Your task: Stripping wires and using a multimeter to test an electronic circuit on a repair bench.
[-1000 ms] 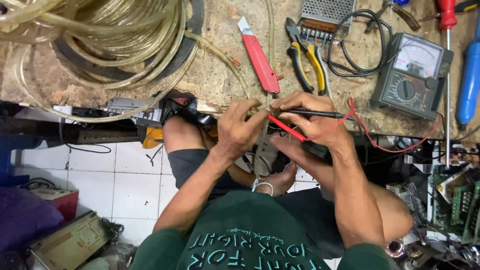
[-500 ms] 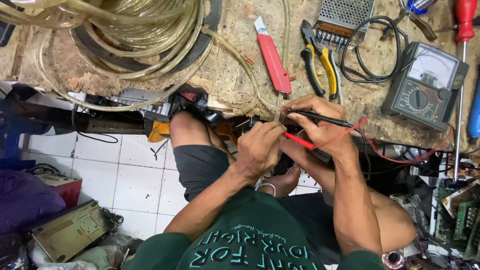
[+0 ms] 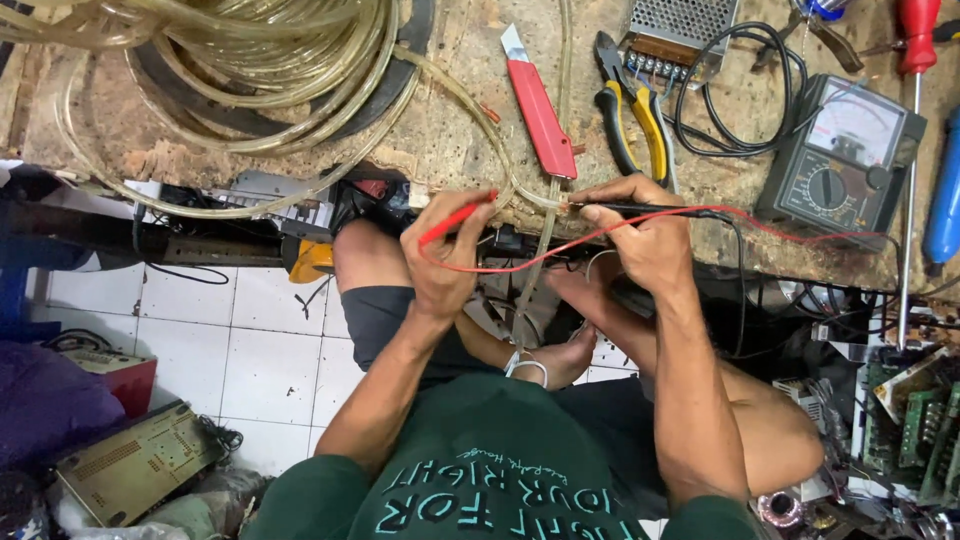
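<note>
Head view, places given from the grey analogue multimeter (image 3: 843,150) on the rough wooden worktop (image 3: 450,140). Left hand (image 3: 447,262), well left of the meter at the worktop edge, fingers closed around a slim red test probe (image 3: 458,217), tip up toward a clear plastic tube (image 3: 545,215). Right hand (image 3: 640,232), nearer the meter, pinched shut on a thin black test probe (image 3: 640,208), tip touching the same tube. Red lead wire (image 3: 560,250) looping between both hands and running toward the meter. Left of the meter: yellow-handled pliers (image 3: 632,115), then a red utility knife (image 3: 538,108). Far left, a coil of clear tubing (image 3: 250,60).
</note>
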